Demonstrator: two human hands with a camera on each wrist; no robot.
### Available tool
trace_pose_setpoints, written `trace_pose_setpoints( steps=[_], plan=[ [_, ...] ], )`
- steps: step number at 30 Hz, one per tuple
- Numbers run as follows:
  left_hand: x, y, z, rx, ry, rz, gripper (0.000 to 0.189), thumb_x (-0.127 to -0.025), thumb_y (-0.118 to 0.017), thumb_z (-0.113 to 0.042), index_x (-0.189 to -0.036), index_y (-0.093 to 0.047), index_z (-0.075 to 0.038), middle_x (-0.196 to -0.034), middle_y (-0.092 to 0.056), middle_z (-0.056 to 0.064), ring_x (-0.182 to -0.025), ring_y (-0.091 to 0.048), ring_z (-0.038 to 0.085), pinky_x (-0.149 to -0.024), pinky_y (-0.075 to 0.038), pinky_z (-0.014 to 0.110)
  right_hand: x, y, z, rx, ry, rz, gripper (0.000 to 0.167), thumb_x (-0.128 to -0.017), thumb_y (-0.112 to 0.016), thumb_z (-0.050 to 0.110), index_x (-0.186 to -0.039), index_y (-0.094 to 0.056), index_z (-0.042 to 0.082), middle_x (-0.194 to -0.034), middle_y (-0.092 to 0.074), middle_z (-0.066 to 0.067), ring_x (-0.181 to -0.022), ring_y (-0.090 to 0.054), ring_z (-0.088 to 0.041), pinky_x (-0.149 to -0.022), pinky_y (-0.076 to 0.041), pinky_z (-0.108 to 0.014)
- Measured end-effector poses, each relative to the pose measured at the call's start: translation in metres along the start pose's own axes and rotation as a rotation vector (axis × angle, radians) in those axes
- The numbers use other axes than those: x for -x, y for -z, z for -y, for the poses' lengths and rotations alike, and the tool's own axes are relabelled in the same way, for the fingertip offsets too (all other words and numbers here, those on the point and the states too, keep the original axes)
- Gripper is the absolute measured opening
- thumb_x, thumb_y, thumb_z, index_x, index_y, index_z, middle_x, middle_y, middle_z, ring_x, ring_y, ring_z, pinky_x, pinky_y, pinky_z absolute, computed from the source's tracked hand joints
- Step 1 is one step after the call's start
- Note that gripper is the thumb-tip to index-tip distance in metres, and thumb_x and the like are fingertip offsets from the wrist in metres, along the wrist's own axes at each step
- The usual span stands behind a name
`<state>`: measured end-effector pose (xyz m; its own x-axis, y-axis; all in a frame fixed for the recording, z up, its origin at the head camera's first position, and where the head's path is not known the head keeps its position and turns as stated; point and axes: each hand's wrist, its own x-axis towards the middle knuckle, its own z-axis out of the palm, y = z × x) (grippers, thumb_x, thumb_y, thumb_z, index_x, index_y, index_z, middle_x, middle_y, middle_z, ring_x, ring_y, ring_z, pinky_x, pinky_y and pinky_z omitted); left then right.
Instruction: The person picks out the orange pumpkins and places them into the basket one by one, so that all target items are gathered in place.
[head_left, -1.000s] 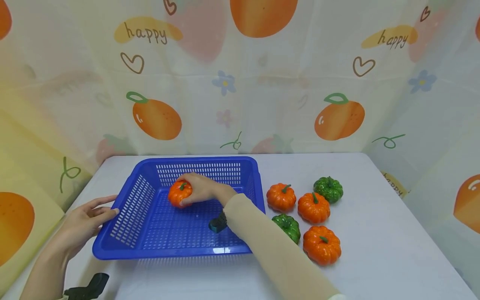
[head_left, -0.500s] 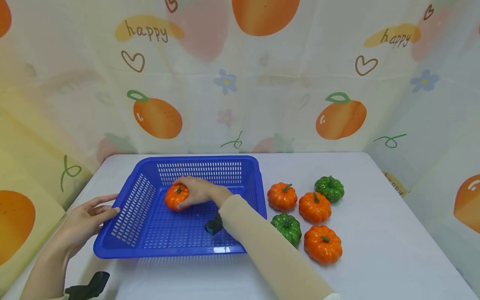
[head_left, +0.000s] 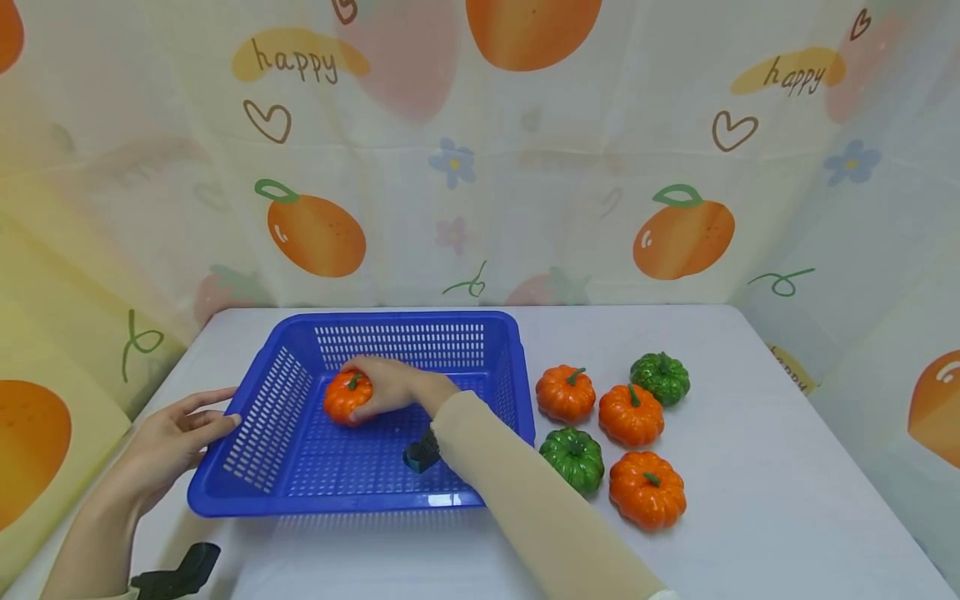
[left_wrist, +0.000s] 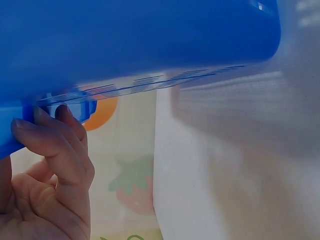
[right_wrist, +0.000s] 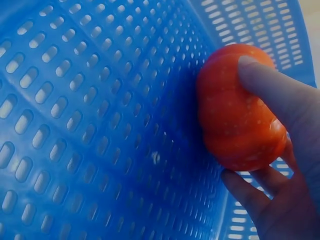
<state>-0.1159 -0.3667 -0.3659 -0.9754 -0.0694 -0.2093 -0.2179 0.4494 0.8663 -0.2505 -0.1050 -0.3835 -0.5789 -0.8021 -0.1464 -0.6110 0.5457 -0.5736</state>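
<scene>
A small orange pumpkin (head_left: 347, 398) with a green stem is inside the blue plastic basket (head_left: 337, 504), in its left half. My right hand (head_left: 392, 387) holds it from the right side, thumb and fingers round it. In the right wrist view the pumpkin (right_wrist: 237, 110) sits close to the slotted basket floor; whether it touches cannot be told. At the basket's left rim, my left hand (head_left: 168, 442) grips the edge with the thumb over it. The left wrist view shows the fingers (left_wrist: 65, 155) curled up against the rim from outside.
Right of the basket, several more pumpkins stand on the white table (head_left: 780, 500): orange ones (head_left: 566, 393), (head_left: 631, 417), (head_left: 647, 492) and green ones (head_left: 660, 379), (head_left: 573, 460). A patterned curtain (head_left: 495, 208) hangs behind the table.
My right hand has moved the orange pumpkin a little to the left and toward me inside the basket. The left hand stays at the rim.
</scene>
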Motion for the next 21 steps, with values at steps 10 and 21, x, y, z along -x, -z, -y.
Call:
trace_pose_setpoints(
  steps=[10,21],
  plan=[
    [0.0003,0.0002,-0.0014,0.013,-0.006,0.003,0.058,-0.09,-0.059,-0.034,-0.139,-0.036,-0.012,-0.087,-0.062,-0.011,-0.075,-0.062,0.012,-0.067,-0.054,0.03,0.0007,-0.002,-0.0005,-0.062,-0.002,0.011,0.066,-0.081,-0.07,0.028,-0.136,-0.036,0.016,-0.128,-0.047,0.0,-0.109,-0.047,-0.011,-0.094,-0.04,-0.021],
    [0.0001,-0.0008,-0.0019,0.001,0.009,-0.001,0.063,-0.089,-0.059,-0.035,-0.14,-0.033,-0.009,-0.087,-0.062,-0.011,-0.076,-0.063,0.011,-0.068,-0.054,0.029,0.0025,0.0015,0.0025,-0.016,0.018,0.041,0.068,-0.083,-0.067,0.029,-0.141,-0.032,0.015,-0.138,-0.041,-0.002,-0.12,-0.042,-0.012,-0.099,-0.037,-0.023]
  ],
)
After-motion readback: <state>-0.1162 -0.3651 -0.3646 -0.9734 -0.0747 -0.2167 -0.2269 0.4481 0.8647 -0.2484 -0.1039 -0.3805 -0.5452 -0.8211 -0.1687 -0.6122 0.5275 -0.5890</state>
